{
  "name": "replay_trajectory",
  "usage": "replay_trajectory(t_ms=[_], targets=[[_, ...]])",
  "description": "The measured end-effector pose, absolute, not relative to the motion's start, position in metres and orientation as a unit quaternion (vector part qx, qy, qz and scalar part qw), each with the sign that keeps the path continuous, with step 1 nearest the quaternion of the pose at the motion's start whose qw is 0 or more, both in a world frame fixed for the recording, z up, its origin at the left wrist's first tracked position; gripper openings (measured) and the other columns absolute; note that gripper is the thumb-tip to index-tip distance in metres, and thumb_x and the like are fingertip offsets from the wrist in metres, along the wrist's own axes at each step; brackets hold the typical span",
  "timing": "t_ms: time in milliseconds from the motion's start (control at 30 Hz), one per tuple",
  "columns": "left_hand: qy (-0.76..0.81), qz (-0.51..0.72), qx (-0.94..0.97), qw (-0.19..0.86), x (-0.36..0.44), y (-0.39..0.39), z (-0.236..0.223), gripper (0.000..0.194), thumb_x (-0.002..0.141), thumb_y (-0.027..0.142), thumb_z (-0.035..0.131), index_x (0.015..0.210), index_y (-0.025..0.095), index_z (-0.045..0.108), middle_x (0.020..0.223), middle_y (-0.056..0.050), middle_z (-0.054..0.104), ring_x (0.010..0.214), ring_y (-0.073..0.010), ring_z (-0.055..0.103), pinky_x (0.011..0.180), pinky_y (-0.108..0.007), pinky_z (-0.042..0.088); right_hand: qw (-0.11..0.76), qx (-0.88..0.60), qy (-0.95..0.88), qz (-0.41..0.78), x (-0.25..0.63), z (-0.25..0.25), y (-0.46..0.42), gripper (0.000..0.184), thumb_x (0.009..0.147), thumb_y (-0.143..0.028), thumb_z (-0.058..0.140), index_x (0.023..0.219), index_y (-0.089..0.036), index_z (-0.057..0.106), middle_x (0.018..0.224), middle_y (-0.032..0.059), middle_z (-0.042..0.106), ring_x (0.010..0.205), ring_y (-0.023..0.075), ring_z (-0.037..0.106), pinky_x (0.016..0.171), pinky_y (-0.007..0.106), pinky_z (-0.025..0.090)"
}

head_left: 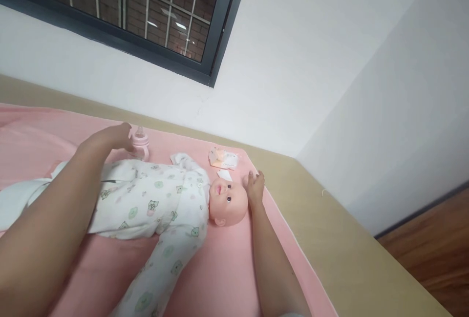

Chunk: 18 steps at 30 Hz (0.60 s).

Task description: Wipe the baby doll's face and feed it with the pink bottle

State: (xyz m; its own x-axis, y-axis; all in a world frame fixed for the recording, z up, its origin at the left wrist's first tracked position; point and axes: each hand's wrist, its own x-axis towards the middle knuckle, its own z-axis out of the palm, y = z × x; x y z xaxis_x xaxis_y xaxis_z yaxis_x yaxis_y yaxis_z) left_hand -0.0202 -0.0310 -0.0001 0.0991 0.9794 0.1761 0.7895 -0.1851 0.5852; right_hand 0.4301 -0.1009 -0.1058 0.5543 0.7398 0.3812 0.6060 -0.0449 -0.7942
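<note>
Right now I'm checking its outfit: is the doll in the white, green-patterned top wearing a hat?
No, the doll has its smooth pink head bare.

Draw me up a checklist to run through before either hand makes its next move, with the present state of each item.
1. Baby bottle upright, nipple up: ok.
2. Left hand has a firm grip on the bottle: cannot tell; it is right at the bottle's side, but its fingers are mostly hidden.
3. Baby doll lying on the pink sheet: ok.
4. Right hand free: ok, nothing visible in it; it is beside the doll's head.
5. Small packet apart from the bottle: ok.
6. Bottle filled: cannot tell.
</note>
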Motion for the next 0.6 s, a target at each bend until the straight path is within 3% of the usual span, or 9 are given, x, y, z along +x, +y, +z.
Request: replay_trajectory(t_ms=[67, 133, 200, 267, 400, 600], targets=[[0.680, 0.198, 0.693, 0.136, -0.020, -0.045, 0.018, 0.097, 0.046, 0.061, 0.076, 0.116, 0.003, 0.042, 0.105, -0.028, 0.060, 0.093, -0.0448, 0.056, 0.068, -0.046, 0.045, 0.514, -0.719, -0.465, 0.049, 0.429, -0.103, -0.103, 0.073, 0.085, -0.057, 0.033, 0.136, -0.004, 0.034, 0.133, 0.0246, 0.045, 0.127, 0.0303, 0.041, 0.105, 0.043, 0.031], [0.712, 0.168, 0.677, 0.079, -0.010, -0.063, 0.038, 0.105, 0.062, 0.070, 0.063, 0.132, 0.001, 0.027, 0.120, -0.030, 0.052, 0.101, -0.0441, 0.053, 0.073, -0.045, 0.046, 0.521, -0.714, -0.467, 0.026, 0.427, -0.099, -0.105, 0.069, 0.086, -0.056, 0.031, 0.133, -0.005, 0.037, 0.130, 0.0231, 0.047, 0.126, 0.0303, 0.040, 0.105, 0.044, 0.030], [0.695, 0.216, 0.686, 0.012, 0.012, -0.081, 0.053, 0.089, 0.078, 0.064, 0.050, 0.138, 0.005, 0.022, 0.124, -0.026, 0.051, 0.106, -0.0420, 0.051, 0.078, -0.047, 0.046, 0.531, -0.700, -0.478, -0.004, 0.425, -0.096, -0.107, 0.062, 0.087, -0.052, 0.030, 0.128, -0.007, 0.043, 0.126, 0.0214, 0.050, 0.125, 0.0295, 0.039, 0.105, 0.044, 0.029], [0.628, 0.269, 0.730, -0.024, 0.044, -0.097, 0.061, 0.067, 0.087, 0.053, 0.042, 0.138, 0.010, 0.029, 0.122, -0.020, 0.056, 0.103, -0.0378, 0.055, 0.081, -0.047, 0.045, 0.546, -0.675, -0.494, -0.038, 0.422, -0.093, -0.109, 0.055, 0.088, -0.047, 0.031, 0.123, -0.008, 0.046, 0.122, 0.0198, 0.052, 0.123, 0.0279, 0.041, 0.104, 0.043, 0.031], [0.490, 0.276, 0.825, 0.055, 0.123, -0.110, 0.060, 0.044, 0.085, 0.045, 0.047, 0.121, 0.019, 0.052, 0.117, -0.010, 0.061, 0.102, -0.0269, 0.058, 0.084, -0.034, 0.046, 0.566, -0.616, -0.542, -0.077, 0.412, -0.091, -0.110, 0.047, 0.087, -0.036, 0.034, 0.127, -0.012, 0.040, 0.118, 0.0172, 0.054, 0.119, 0.0249, 0.044, 0.100, 0.042, 0.035], [0.391, 0.032, 0.885, 0.252, 0.208, -0.088, 0.044, 0.046, 0.085, 0.049, 0.046, 0.108, 0.014, 0.063, 0.114, -0.014, 0.064, 0.095, -0.0254, 0.063, 0.086, -0.033, 0.046, 0.540, -0.575, -0.614, -0.025, 0.402, -0.095, -0.103, 0.041, 0.083, -0.026, 0.039, 0.122, -0.014, 0.046, 0.107, 0.0127, 0.058, 0.100, 0.0200, 0.054, 0.088, 0.037, 0.044]])
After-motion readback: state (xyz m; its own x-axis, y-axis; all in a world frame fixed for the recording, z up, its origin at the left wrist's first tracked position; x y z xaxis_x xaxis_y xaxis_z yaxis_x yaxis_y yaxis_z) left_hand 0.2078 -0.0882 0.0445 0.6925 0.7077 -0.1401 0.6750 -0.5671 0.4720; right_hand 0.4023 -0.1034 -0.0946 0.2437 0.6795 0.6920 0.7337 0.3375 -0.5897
